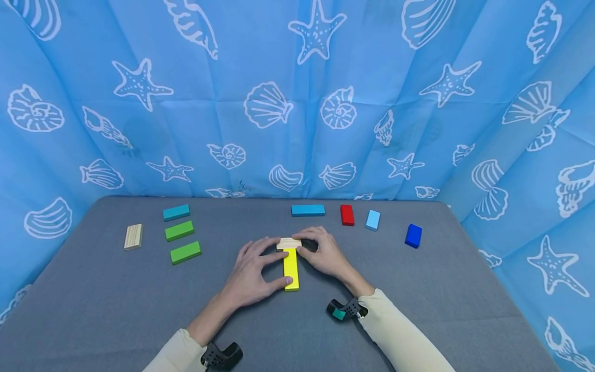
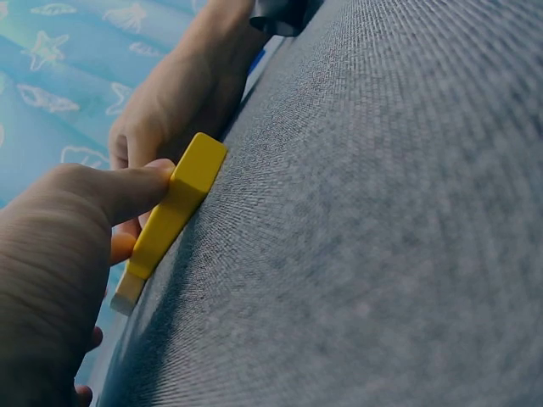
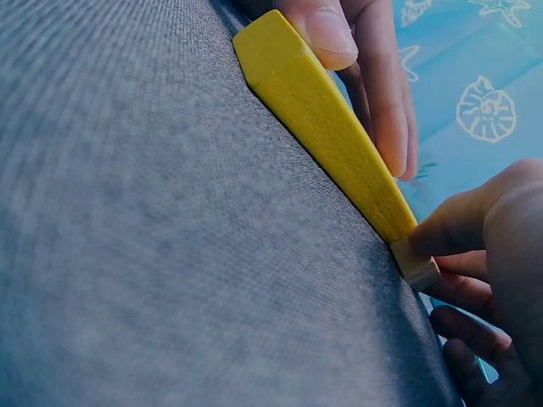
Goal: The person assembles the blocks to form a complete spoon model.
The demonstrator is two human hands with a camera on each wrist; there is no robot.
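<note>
A yellow block [image 1: 290, 271] lies flat on the grey cloth, its far end against a pale wooden block [image 1: 289, 244] set crosswise, forming a T. The left hand [image 1: 251, 271], fingers spread, has its thumb on the yellow block's near end and its index finger by the far end; another fingertip is at the wooden block's left end. The right hand [image 1: 325, 256] pinches the wooden block's right end between thumb and index finger. Both wrist views show the yellow block [image 2: 178, 203] [image 3: 327, 127] and the wooden block [image 2: 127, 292] [image 3: 414, 264] touching end to side.
On the left lie a wooden block [image 1: 133, 237], a teal block [image 1: 176, 213] and two green blocks [image 1: 179, 231] [image 1: 185, 252]. Farther back and right are blue [image 1: 308, 210], red [image 1: 347, 215], light blue [image 1: 373, 220] and dark blue [image 1: 413, 236] blocks. A patterned curtain [image 1: 307, 139] hangs behind.
</note>
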